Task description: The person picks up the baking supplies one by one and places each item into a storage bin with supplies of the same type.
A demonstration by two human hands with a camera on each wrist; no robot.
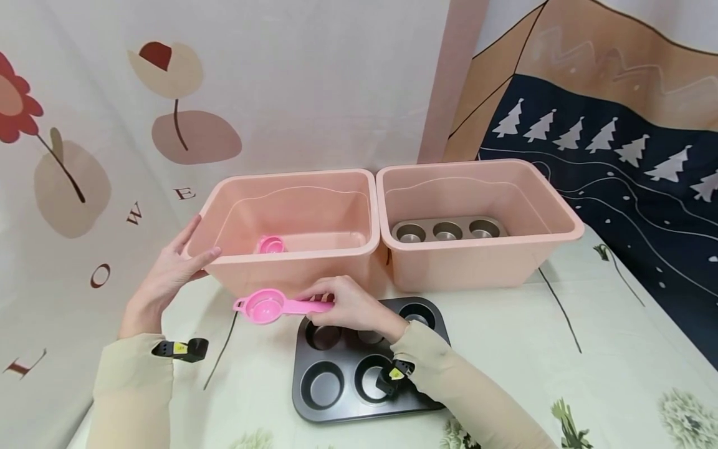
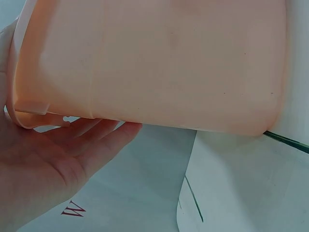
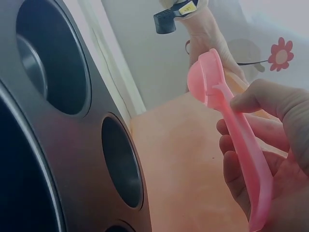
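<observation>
My right hand (image 1: pixel 350 304) holds a pink egg separator (image 1: pixel 265 307) by its handle, thumb on one side and fingers behind. The separator's round cup points left, in front of the left pink bin (image 1: pixel 291 265). My left hand (image 1: pixel 168 268) holds that bin's left end by the rim, its thumb over the front corner. In the left wrist view, the left fingers (image 2: pixel 108 140) lie along the bin's outer wall (image 2: pixel 183 72). Inside this bin is another pink item (image 1: pixel 272 244) with a round cup; its lower part is hidden by the front wall.
A dark muffin pan (image 1: pixel 348 380) lies on the table below my right forearm. To the right stands a second pink bin (image 1: pixel 460 265), close beside the first, with a brownish muffin pan (image 1: pixel 429 226) inside. A printed cloth (image 1: pixel 336 81) hangs behind the bins.
</observation>
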